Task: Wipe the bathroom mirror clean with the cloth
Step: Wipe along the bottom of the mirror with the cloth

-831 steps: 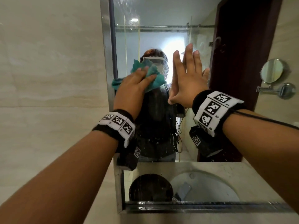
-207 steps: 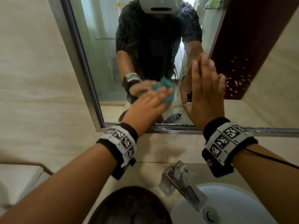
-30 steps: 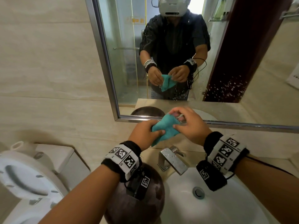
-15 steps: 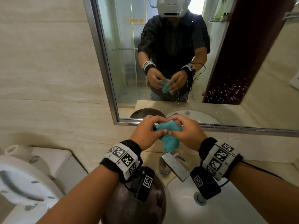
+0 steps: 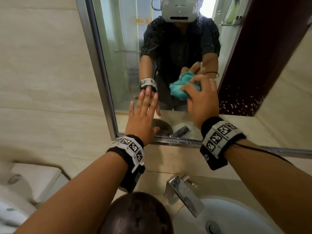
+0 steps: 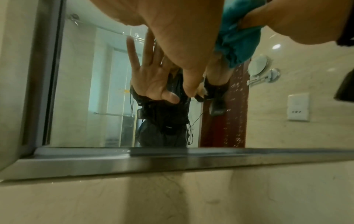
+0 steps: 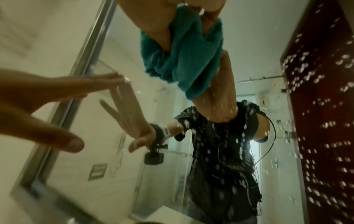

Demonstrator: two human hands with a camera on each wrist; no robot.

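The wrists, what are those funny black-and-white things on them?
Each bare forearm wears a black wristband with a white strip of square black-and-white code markers: left wristband, right wristband. A small black camera box hangs under the left one. A thin black cable runs along the right arm.

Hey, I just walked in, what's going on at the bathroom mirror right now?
A person is wiping the mirror above the sink. Their right hand holds a bunched teal cloth against the lower glass, while the left hand is spread open with straight fingers at the glass beside it. Droplets dot the glass to the right of the cloth, so that stretch looks unwiped. The faucet shows no running water.
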